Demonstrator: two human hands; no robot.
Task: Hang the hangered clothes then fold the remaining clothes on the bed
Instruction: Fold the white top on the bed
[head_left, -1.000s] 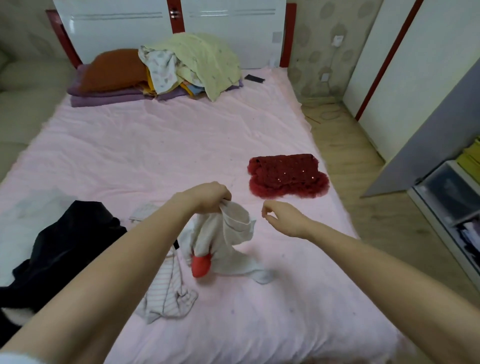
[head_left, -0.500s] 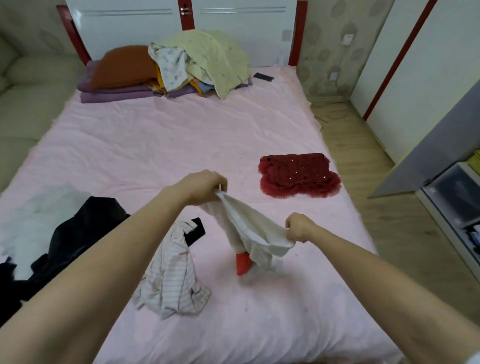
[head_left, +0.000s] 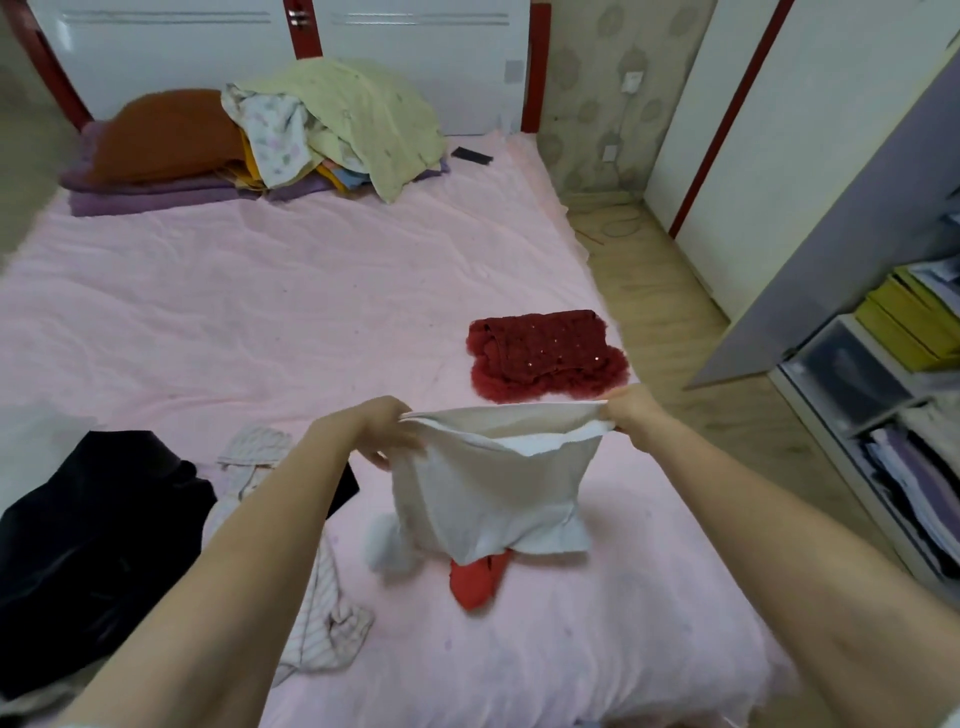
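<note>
A small white garment (head_left: 488, 493) with a red piece (head_left: 474, 582) at its bottom hangs stretched between my two hands above the pink bed (head_left: 260, 322). My left hand (head_left: 382, 431) pinches its left top corner. My right hand (head_left: 631, 415) pinches the right top corner. Its lower end touches the sheet. A folded dark red sequinned garment (head_left: 545, 353) lies beyond my hands near the bed's right edge. A striped garment (head_left: 322, 613) lies crumpled under my left forearm, and a black garment (head_left: 88, 545) lies at the left.
A heap of bedding with an orange pillow (head_left: 166, 135) and a yellow-green cloth (head_left: 363, 114) sits at the headboard, a dark phone (head_left: 471, 155) beside it. Right of the bed are wooden floor (head_left: 670, 322), a wardrobe door and shelves (head_left: 883, 415) with boxes.
My right hand has taken hold of the white garment and pulled to the right. Both hands have spread it flat and lifted it, so it hangs open between them.
</note>
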